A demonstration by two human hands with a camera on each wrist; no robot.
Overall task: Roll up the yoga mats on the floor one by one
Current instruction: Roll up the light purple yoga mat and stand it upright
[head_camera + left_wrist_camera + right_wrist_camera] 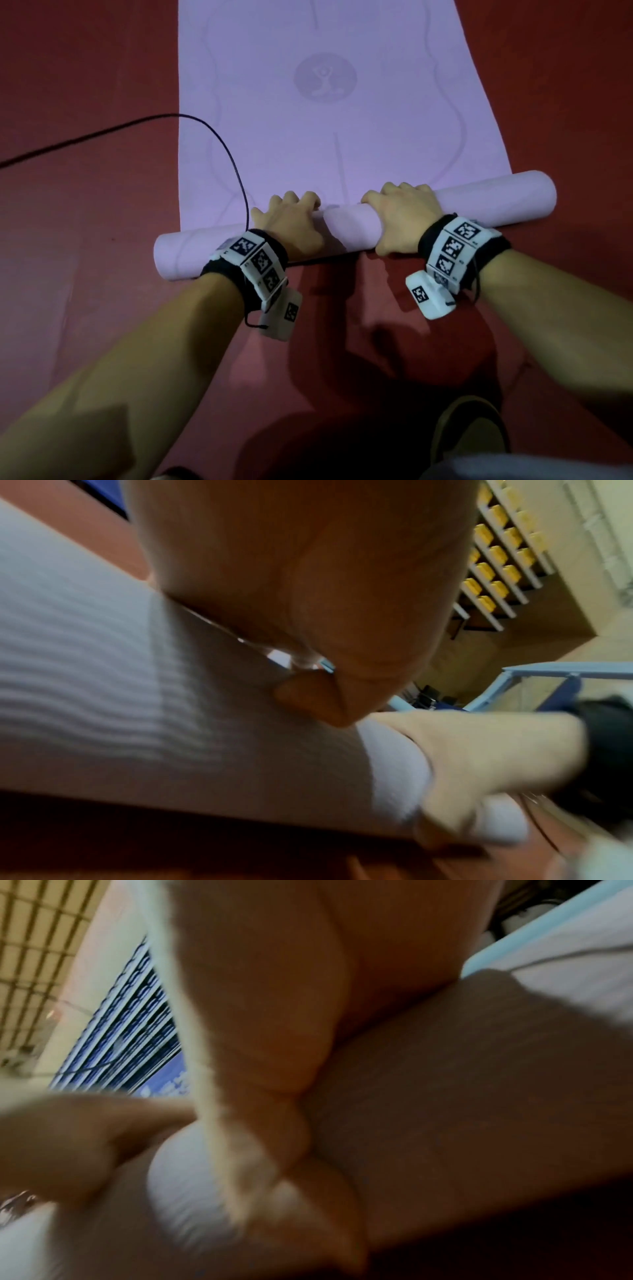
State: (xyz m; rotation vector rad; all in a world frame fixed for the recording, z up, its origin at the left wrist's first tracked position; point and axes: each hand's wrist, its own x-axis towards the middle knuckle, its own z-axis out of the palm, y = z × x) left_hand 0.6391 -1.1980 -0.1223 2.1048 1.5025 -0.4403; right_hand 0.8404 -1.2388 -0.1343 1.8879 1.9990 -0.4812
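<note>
A lilac yoga mat [322, 113] lies on the red floor [85, 85], its flat part running toward 12 o'clock, with a round emblem [325, 78] of a seated figure printed on it. The near end is wound into a roll [349, 224] that lies across the view, slanting from 8 o'clock up to 2 o'clock, its ends jutting past the flat part on both sides.

Both forearms reach forward from 6 o'clock, palms down. The left hand [291, 222] sits on the roll left of its middle, knuckles raised, fingers curled over the far side of the roll. The right hand [400, 216] sits just right of the middle, fingers wrapped over the top and far side, thumb on the near side. The two hands are near each other with a short stretch of roll between them.

The left wrist view shows the palm [291, 574] bearing on the ribbed mat surface [103, 683]; the right wrist view is blurred, though the palm [274, 988] lies against the roll there too.

Each wrist wears a black band with white marker blocks [260, 263] [455, 246]. A thin black cable [219, 144] curves from 9 o'clock across the mat's left edge down to the left wrist. A shoe [469, 431] shows at 5 o'clock.
</note>
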